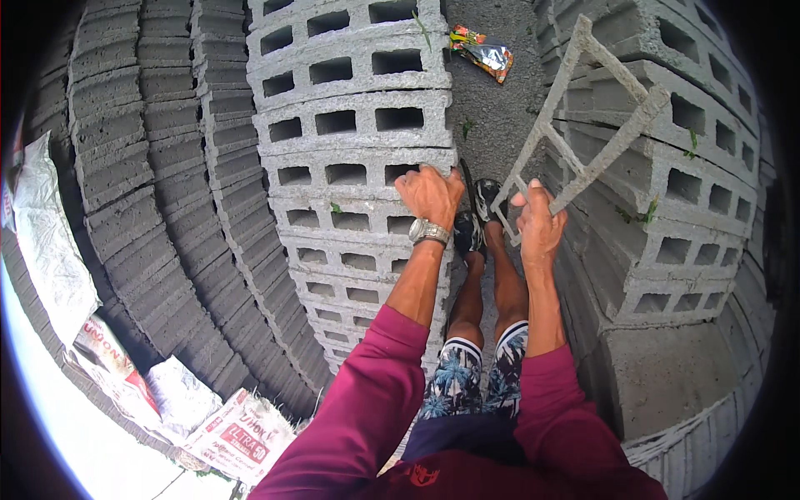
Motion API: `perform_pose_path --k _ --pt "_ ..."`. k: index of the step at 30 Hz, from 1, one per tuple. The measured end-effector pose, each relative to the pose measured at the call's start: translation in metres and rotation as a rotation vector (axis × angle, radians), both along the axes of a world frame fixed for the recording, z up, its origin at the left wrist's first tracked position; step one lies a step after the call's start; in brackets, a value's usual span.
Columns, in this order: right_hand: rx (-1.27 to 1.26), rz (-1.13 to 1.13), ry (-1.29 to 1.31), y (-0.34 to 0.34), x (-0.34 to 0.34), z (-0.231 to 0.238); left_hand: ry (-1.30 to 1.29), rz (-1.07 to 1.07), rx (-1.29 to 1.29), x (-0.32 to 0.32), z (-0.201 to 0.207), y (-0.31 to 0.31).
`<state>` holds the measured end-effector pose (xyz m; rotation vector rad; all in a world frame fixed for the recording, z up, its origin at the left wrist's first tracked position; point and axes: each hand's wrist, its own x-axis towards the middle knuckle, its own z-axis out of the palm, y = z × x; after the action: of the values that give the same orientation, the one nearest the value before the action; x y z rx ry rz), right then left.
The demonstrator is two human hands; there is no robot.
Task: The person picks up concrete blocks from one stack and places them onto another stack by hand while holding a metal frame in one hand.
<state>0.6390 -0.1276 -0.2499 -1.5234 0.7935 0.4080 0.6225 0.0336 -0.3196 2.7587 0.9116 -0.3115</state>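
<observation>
My left hand (432,198) grips the right end of a grey hollow concrete block (318,175) in a tall stack. Its fingers curl at the block's end hole, and a metal watch (427,231) is on that wrist. Raised to the right, my right hand (542,227) is closed around the lower part of a ladder-like frame (615,150). The frame is crusted with grey cement and has two long rails joined by crossbars. It tilts up and away to the right, above the gap between the stacks. My palm hides part of its near end.
More hollow blocks (646,196) are stacked on the right, and rows of blocks (112,158) stand on the left. My shoes (471,233) are in the narrow gap between. A shiny wrapper (492,58) lies on the rough ground ahead. Paper sacks (237,433) lie lower left.
</observation>
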Motion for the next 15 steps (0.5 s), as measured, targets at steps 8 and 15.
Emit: perform_pose_path --k 8,15 --pt "0.188 0.201 -0.196 0.054 0.039 0.068 -0.024 0.019 -0.091 -0.004 0.008 0.002" --pt "0.159 0.451 -0.292 0.132 0.056 0.085 -0.122 0.029 -0.087 -0.012 0.007 0.007"
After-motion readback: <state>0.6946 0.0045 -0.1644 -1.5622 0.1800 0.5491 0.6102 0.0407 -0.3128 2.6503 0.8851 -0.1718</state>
